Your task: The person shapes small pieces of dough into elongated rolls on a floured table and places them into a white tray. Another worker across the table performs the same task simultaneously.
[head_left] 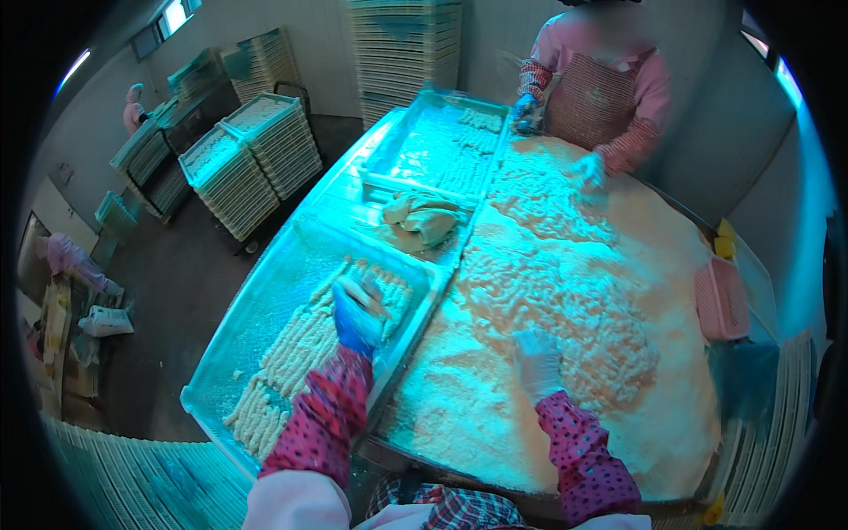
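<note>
My left hand (pixel 358 316), in a blue glove dusted with crumbs, is over the near tray (pixel 256 327). Its fingers are closed around a few pale breaded strips (pixel 364 291), partly blurred. Beneath it lie rows of breaded strips (pixel 296 353), packed side by side in the tray. My right hand (pixel 537 360), in a white glove, rests at the left edge of a loose heap of coated strips (pixel 592 340) on the crumb-covered table (pixel 468 433). Its fingertips point down toward the crumbs and are hidden from me.
Across the table a co-worker in a checked apron (pixel 590 102) reaches over the crumbs. A far tray (pixel 415 146) holds more strips; crumb-coated folded cloth or bags (pixel 420 221) lie between the trays. A pink basket (pixel 722 299) stands at right. Stacked trays (pixel 256 159) occupy the floor at left.
</note>
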`<state>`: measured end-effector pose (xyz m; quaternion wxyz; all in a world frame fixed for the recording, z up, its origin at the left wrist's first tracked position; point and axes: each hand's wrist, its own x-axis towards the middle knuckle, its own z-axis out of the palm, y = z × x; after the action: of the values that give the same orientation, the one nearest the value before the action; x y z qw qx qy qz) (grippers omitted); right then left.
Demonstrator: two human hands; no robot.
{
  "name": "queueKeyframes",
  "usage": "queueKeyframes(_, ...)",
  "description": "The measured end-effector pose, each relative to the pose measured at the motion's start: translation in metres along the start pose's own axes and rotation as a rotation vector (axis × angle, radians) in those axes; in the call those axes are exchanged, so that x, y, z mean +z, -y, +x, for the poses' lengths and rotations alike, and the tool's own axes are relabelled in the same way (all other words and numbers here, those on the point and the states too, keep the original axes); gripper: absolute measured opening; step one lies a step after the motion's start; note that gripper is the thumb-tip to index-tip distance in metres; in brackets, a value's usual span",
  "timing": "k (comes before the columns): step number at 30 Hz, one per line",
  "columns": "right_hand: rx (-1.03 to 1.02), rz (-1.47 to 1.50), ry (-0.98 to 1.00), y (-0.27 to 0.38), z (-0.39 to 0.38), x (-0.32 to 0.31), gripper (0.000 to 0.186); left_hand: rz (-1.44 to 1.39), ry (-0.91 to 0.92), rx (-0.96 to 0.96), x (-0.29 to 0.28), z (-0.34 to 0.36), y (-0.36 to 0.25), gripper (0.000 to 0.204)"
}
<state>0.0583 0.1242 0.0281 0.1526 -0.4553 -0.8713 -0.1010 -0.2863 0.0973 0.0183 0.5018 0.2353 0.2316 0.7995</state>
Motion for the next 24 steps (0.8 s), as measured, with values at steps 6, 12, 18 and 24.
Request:
queueKeyframes(6,-0.038,0.112,0.011,0.011,0.012,-0.002,0.023,0.924,-0.355,-0.134,-0.168,0.095,-0.093,0.052)
queueKeyframes(12,0.273,0.442,0.004,-0.009,0.006,-0.014,0.022,0.769,-0.185,-0.385,-0.125,0.104,-0.057,0.056)
queueKeyframes(18,-0.087,0.39,0.225,-0.005,-0.082,-0.067,0.035,0.926,0.225,-0.058,-0.107,0.057,-0.021,0.045)
queueKeyframes(24,0.128,0.414,0.332,-0.011,-0.139,-0.104,0.049,1.489,1.183,0.047,0.099,-0.112,0.026,0.078)
